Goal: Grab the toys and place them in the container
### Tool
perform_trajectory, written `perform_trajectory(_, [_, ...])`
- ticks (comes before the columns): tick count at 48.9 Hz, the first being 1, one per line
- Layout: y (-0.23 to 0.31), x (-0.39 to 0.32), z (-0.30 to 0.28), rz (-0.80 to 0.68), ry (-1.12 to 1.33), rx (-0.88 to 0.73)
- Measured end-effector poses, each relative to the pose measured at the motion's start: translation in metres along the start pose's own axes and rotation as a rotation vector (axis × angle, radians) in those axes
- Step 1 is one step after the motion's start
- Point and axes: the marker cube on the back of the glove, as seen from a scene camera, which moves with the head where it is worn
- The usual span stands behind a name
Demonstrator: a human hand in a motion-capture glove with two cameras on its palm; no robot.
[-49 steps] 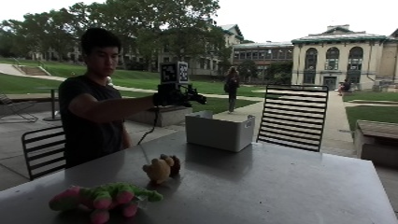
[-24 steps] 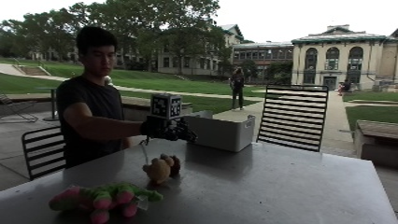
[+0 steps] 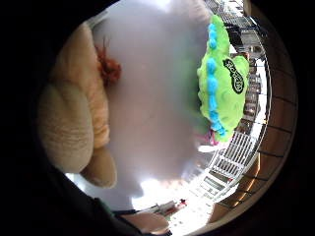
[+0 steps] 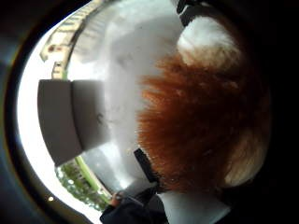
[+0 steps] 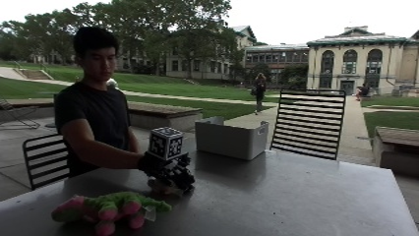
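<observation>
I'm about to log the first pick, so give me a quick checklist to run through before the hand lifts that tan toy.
1. Gloved right hand down on the tan plush toy: ok.
2. Fingers curled round the toy: cannot tell.
3. Container upright, open top, on the table: ok.
4. Path from toy to container free of other things: ok.
5. Green and pink toy lies apart from the hand: ok.

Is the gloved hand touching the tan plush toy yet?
Cannot tell. In the outside view the gloved right hand covers the tan plush toy; the thumb-side palm view shows its fur very close, no contact plainly.
</observation>
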Motion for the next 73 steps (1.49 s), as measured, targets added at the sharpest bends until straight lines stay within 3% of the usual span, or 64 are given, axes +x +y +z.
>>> perform_trajectory(20, [-0.002,0.008,-0.017,0.061,0.009,0.127])
perform_trajectory(37, [-0.006,0.025,-0.045,0.111,-0.03,0.061])
perform_trajectory(63, [-0.007,-0.029,-0.226,0.057,-0.02,0.268])
perform_trajectory(73, [0.02,-0.097,-0.282,0.001,-0.028,0.311])
